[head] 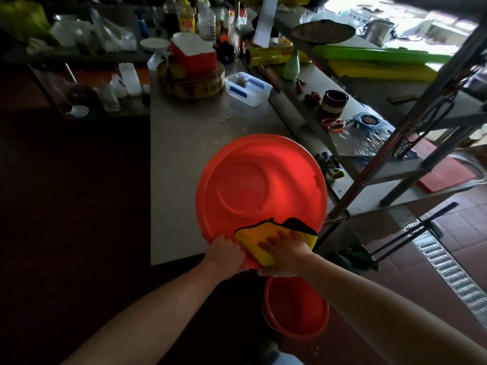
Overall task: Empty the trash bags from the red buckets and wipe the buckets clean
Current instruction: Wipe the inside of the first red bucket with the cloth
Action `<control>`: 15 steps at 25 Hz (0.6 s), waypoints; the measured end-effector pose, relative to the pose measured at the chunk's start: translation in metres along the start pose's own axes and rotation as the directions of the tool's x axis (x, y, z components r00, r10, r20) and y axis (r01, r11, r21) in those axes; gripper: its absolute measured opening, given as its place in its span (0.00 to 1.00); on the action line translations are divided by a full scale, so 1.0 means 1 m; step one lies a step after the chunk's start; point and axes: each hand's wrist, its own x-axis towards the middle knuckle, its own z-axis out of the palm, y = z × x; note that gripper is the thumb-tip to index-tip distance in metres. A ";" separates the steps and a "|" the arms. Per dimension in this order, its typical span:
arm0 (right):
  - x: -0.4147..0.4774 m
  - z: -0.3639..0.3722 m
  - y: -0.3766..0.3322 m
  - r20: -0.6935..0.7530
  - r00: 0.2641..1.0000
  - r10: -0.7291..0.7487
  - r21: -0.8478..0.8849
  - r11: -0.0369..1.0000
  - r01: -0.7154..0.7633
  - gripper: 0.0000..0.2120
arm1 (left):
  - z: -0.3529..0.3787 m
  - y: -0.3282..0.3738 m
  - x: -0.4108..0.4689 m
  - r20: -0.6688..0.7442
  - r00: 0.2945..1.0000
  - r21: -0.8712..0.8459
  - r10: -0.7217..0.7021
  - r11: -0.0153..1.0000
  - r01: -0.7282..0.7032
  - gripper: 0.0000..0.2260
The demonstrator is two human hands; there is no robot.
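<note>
Table (189,143), centre: bucket (261,180) over its near right corner. Cloth (253,235) on the bucket's near rim, under the right hand (284,255); left hand (226,251) on the rim just left of the cloth. Second bucket (297,312) on the floor, nearer and below. Far end of table: container (249,88); left of it, chopping block (191,80) with a box (193,52) on top. Right of the table: counter with scissors (334,125); drain grate (453,270) in the floor, far right.
</note>
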 end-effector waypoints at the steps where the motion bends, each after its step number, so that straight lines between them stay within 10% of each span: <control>1: 0.006 -0.002 0.002 0.042 0.999 0.007 0.023 1.000 -0.008 0.36 | 0.004 0.001 0.003 -0.016 1.000 -0.001 0.018 1.000 -0.018 0.24; 15: 0.141 0.031 0.029 -0.168 0.985 0.038 0.191 0.982 -0.005 0.36 | 0.047 0.016 0.013 -0.178 0.983 0.004 0.044 0.999 -0.044 0.38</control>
